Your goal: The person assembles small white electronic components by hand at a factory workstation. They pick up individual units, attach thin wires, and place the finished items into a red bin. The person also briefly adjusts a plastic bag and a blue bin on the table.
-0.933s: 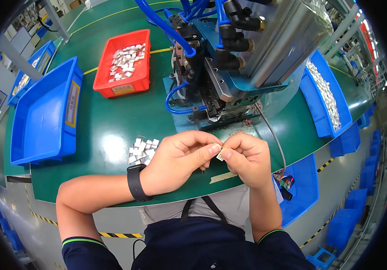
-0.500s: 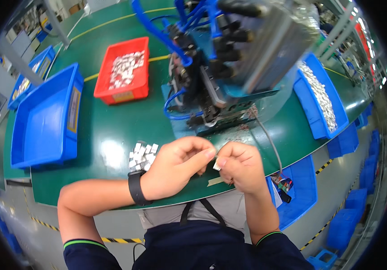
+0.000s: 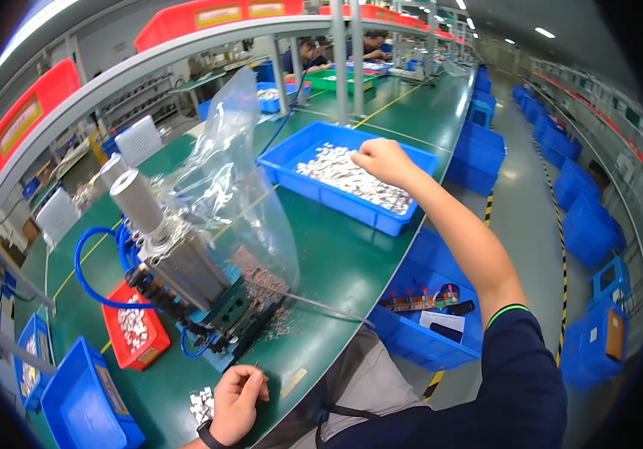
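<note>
My right hand (image 3: pixel 387 162) hangs over a blue bin (image 3: pixel 329 196) full of small white pieces (image 3: pixel 348 178). Its fingers are curled together, and whatever they may hold is hidden. Near the table's front edge, my left hand (image 3: pixel 238 400) is closed with thumb against fingers; a tiny dark tip shows by the fingertips, too small to name. A small pile of white connector-like blocks (image 3: pixel 202 405) lies just left of that hand.
A press-like machine (image 3: pixel 190 269) with blue hoses stands left of centre, pinkish scraps (image 3: pixel 265 292) beside it. A red bin (image 3: pixel 140 352) and an empty-looking blue bin (image 3: pixel 86 389) sit left. A lower blue bin (image 3: pixel 419 348) adjoins the table edge. People work far back.
My hands, together over the table before, are now apart. The right reached far forward and right to the blue bin; the left stayed near the pile. The view swung right.
</note>
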`<state>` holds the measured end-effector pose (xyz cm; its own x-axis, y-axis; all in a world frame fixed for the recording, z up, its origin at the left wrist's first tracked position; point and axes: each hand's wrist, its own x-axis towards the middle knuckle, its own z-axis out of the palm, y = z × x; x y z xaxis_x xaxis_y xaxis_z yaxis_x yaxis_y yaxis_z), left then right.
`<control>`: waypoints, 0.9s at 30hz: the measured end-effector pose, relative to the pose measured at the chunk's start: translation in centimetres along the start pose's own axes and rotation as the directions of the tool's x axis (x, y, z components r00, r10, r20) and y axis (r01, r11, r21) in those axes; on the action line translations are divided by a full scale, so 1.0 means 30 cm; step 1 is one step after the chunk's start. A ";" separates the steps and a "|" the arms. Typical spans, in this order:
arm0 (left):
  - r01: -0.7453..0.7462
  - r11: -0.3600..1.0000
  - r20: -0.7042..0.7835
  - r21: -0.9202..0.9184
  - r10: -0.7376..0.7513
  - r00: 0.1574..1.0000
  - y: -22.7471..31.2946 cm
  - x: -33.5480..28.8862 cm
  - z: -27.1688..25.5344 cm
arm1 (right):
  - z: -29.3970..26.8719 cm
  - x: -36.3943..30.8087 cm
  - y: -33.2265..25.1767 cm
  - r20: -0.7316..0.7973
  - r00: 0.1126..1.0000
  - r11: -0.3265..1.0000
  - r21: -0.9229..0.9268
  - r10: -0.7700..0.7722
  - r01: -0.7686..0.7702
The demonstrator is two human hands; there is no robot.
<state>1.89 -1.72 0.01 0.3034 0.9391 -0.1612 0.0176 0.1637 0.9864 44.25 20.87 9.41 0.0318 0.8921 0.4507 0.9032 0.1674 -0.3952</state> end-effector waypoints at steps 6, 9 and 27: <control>-0.015 0.956 -0.036 0.294 0.027 0.999 0.118 -0.040 0.059 | 0.080 0.030 0.195 0.026 1.000 0.932 -0.362 0.006 0.004; -0.040 0.950 -0.016 0.308 0.048 0.999 0.121 -0.047 0.068 | 0.104 -0.030 0.180 -0.072 0.982 0.936 -0.322 -0.172 0.141; -0.745 -0.045 0.601 0.666 0.624 0.500 0.202 -0.071 0.095 | 0.021 -0.622 -0.441 0.445 0.624 0.664 -0.083 -0.643 0.743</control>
<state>4.05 -3.60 6.44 0.7350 0.3897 0.5549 0.4074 -0.9080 0.0981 31.44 2.28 5.73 -0.7513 0.6351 0.1793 0.6585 0.7396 0.1391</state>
